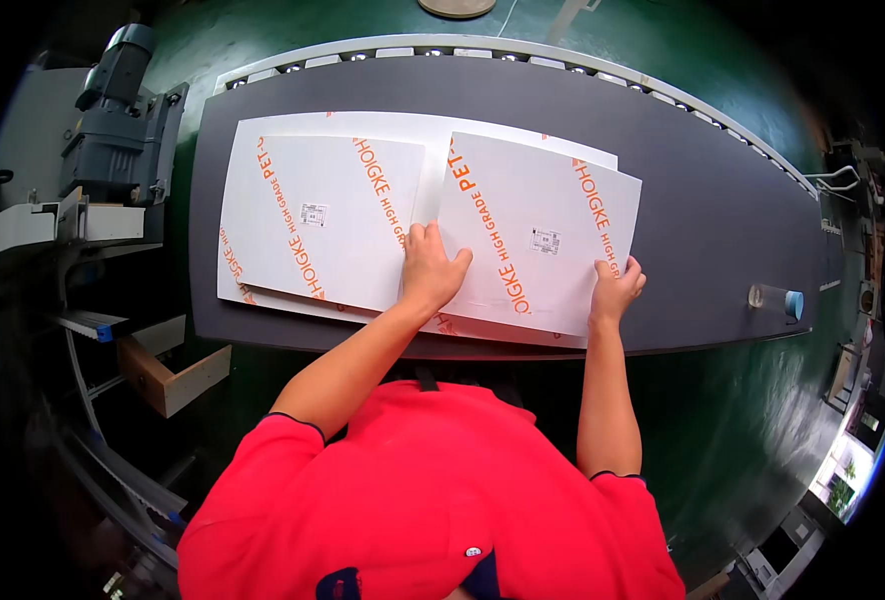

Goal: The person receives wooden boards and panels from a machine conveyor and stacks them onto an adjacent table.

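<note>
Two white panels with orange lettering lie side by side on a larger white panel (523,140). My left hand (435,268) is between them, its fingertips on the right edge of the left panel (338,180) and its thumb at the left edge of the right panel (538,200). My right hand (617,290) grips the lower right edge of the right panel, fingers at the side and thumb on top. Each upper panel bears a small printed label. The right panel sits slightly tilted and overhangs the larger panel's right edge.
The panels rest on a long dark grey table (723,230) with rollers along its far edge. A clear bottle with a blue cap (793,305) lies at the right end. A grey motor (113,130) stands at the left, above a wooden drawer (173,380).
</note>
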`<state>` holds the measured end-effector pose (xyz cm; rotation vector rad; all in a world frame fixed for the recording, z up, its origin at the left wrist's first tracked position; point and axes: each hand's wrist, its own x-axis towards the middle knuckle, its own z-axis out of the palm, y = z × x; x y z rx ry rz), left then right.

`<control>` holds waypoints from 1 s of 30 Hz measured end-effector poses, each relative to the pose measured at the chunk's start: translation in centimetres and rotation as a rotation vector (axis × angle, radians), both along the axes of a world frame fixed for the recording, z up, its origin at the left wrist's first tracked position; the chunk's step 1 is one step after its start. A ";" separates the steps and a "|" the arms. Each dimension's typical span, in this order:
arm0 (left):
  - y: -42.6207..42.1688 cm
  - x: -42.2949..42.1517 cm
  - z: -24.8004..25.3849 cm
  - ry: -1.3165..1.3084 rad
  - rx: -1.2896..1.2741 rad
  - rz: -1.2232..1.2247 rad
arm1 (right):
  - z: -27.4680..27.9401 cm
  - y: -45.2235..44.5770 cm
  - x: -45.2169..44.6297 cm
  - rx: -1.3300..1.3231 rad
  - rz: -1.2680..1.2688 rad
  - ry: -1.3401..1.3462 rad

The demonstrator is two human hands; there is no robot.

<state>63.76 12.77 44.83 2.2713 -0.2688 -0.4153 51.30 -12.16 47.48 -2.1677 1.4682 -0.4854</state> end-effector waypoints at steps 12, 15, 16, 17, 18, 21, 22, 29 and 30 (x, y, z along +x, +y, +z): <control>-2.3 -0.9 -0.5 0.082 0.183 0.050 | -3.3 -1.9 -1.9 0.017 0.102 0.157; -1.9 -1.3 0.3 0.097 0.174 0.063 | -2.0 -1.5 -1.8 -0.026 0.167 0.332; -1.8 -1.7 0.3 0.080 0.159 0.078 | -2.0 -1.5 -1.9 -0.016 0.187 0.332; -1.5 -2.0 0.3 0.062 0.145 0.098 | -2.1 -1.4 -1.8 -0.006 0.211 0.331; -1.3 -2.5 0.3 0.027 0.096 0.083 | -2.2 -1.5 -1.9 -0.017 0.205 0.311; 1.6 -3.8 0.1 -0.067 -0.058 0.078 | -3.7 -1.0 -2.0 -0.038 0.219 0.290; 3.0 -4.1 0.9 -0.091 -0.125 0.083 | -4.2 -1.2 -2.2 -0.059 0.212 0.284; 18.6 -8.1 0.5 -0.020 -0.347 0.329 | -2.1 2.1 -4.4 -0.290 0.251 0.307; 21.8 -8.5 0.7 0.011 -0.367 0.402 | -1.9 3.5 -4.2 -0.256 0.258 0.285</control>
